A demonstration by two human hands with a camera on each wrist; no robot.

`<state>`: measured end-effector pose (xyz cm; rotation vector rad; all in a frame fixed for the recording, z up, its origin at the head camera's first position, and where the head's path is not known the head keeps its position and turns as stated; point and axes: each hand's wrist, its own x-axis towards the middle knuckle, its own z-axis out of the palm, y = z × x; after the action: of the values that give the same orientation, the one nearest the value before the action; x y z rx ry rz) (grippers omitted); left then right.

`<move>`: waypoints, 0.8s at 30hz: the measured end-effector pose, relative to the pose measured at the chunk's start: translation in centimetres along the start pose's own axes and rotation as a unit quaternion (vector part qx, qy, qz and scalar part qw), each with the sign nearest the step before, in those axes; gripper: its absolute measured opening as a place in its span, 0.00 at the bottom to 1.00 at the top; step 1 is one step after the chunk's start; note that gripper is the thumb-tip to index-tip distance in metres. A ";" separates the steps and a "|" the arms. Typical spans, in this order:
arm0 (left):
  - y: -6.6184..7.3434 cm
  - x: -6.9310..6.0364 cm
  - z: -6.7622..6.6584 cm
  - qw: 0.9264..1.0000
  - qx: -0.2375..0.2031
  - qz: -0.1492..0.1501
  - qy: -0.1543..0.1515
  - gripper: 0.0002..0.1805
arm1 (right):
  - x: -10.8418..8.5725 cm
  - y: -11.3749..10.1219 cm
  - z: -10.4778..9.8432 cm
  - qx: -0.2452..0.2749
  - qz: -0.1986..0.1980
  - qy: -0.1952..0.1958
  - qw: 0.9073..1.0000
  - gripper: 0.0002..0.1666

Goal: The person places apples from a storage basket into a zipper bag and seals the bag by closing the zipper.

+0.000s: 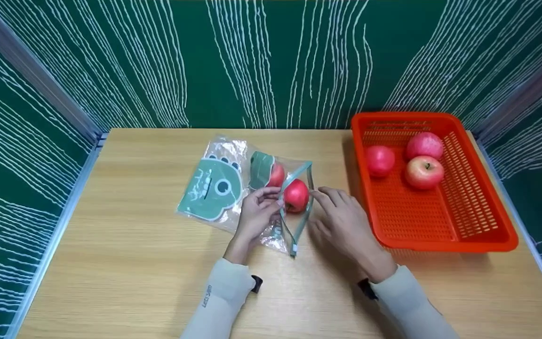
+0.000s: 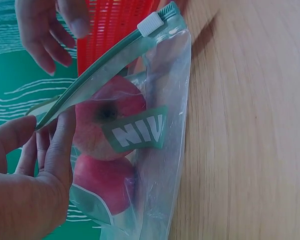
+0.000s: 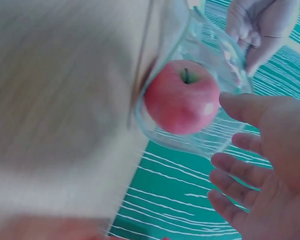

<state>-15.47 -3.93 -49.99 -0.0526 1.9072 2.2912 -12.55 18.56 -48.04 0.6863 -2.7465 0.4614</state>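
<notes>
My left hand (image 1: 258,212) pinches the green zip rim of a clear plastic slider bag (image 2: 162,200) between thumb and fingers. The bag's mouth gapes to the right. One red apple (image 1: 296,195) lies just inside that mouth, its stem visible in the right wrist view. Deeper in sits a second apple (image 2: 105,182), partly behind a green print. My right hand (image 1: 344,219) is at the mouth's right side, fingers spread and holding nothing; its thumb comes close to the near apple (image 3: 182,97). Whether it touches the rim, I cannot tell. A white slider (image 2: 150,24) sits at one rim end.
Clear plastic with a green cartoon face (image 1: 217,188) lies flat left of the apples; whether it is a separate bag is unclear. An orange-red basket (image 1: 440,245) stands at the right with three apples inside. Green panels with white lines (image 1: 200,61) surround the wooden table (image 1: 144,263).
</notes>
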 end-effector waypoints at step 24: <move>-0.2 -0.1 -0.2 1.000 0.005 0.011 -0.001 0.18 | -2.4 3.9 -5.9 -0.024 0.025 0.014 0.999 0.40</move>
<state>-15.40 -4.06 -50.17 -0.0271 1.9275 2.2954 -11.35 25.01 -44.42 0.5965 -2.7437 0.4098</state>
